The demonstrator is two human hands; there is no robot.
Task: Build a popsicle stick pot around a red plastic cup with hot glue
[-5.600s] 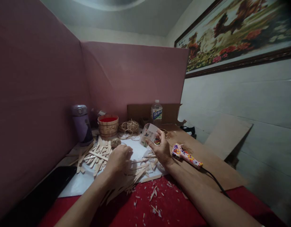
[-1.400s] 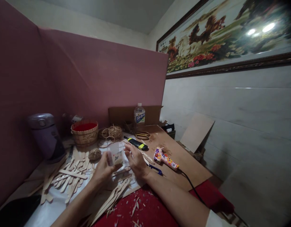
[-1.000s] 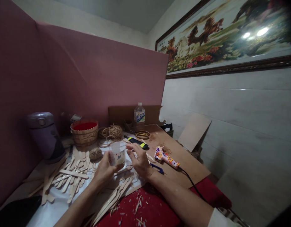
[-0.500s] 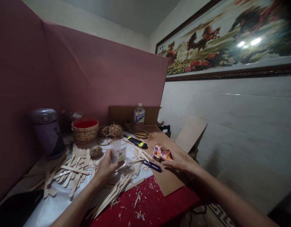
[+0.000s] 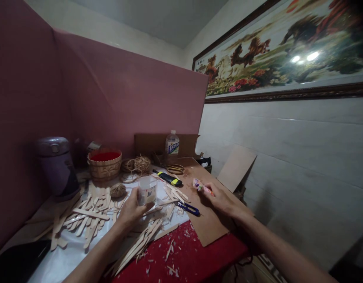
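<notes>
My left hand (image 5: 133,205) is wrapped round a clear plastic cup (image 5: 147,190) with a small print on its side. On the right, my right hand (image 5: 218,197) grips a white object with colourful spots (image 5: 201,186), just above the brown board (image 5: 209,228). Its shape is partly covered by my fingers and blurred. Between the hands lie blue-handled snips (image 5: 189,208) and a black and yellow cutter (image 5: 168,178). Split wooden sticks (image 5: 141,239) lie beside my left forearm.
Wooden craft sticks (image 5: 93,214) are heaped at the left, near a purple flask (image 5: 59,169). Behind them stand a wooden tub (image 5: 104,169), coiled twine (image 5: 138,165), a twine ball (image 5: 118,190), gold-handled scissors (image 5: 175,169) and a plastic bottle (image 5: 172,146).
My right hand has turned and closed further over the spotted object, which now shows less of its surface. My left hand still holds the cup. The view has shifted slightly.
</notes>
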